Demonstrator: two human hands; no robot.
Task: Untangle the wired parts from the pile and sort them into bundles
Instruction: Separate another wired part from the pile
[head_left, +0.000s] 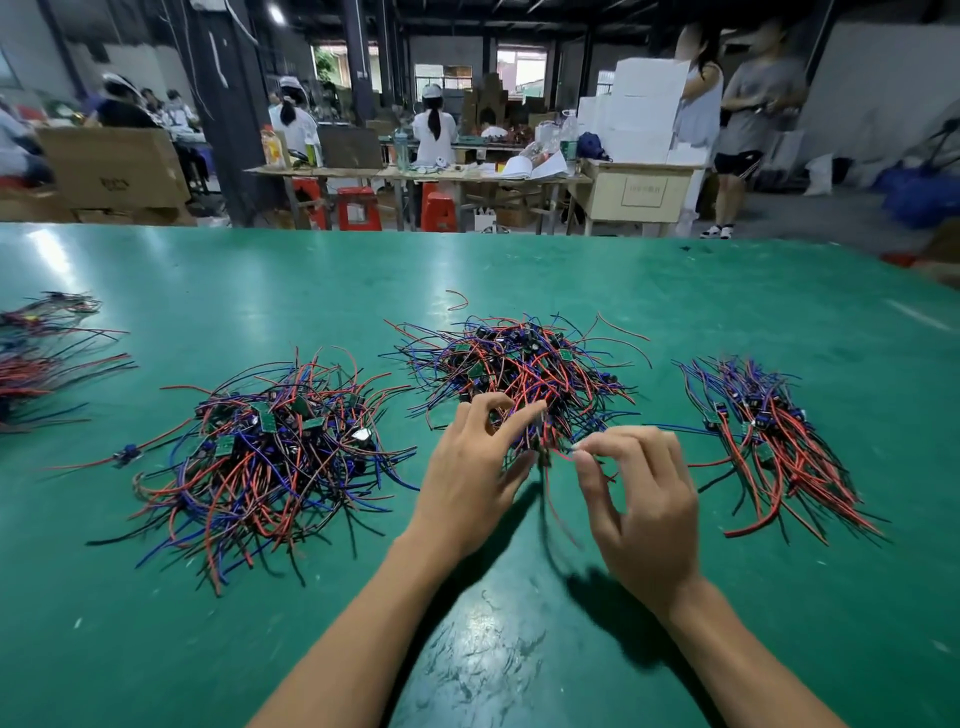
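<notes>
Bare green tabletop (519, 649) lies open near the front edge. Three wire heaps block the middle: left pile (260, 457), centre pile (519, 369), right bundle (769, 441), with narrow clear lanes between them.

This is a big factory workroom. A wide green work table (675, 291) holds heaps of red, blue and black wires (270, 457). Farther back, workers in white caps (432, 124) sit at long benches (415, 174) with red stools (358, 208). Cardboard boxes (111, 166) and white boxes (644, 98) are stacked around, under a dark roof.
</notes>
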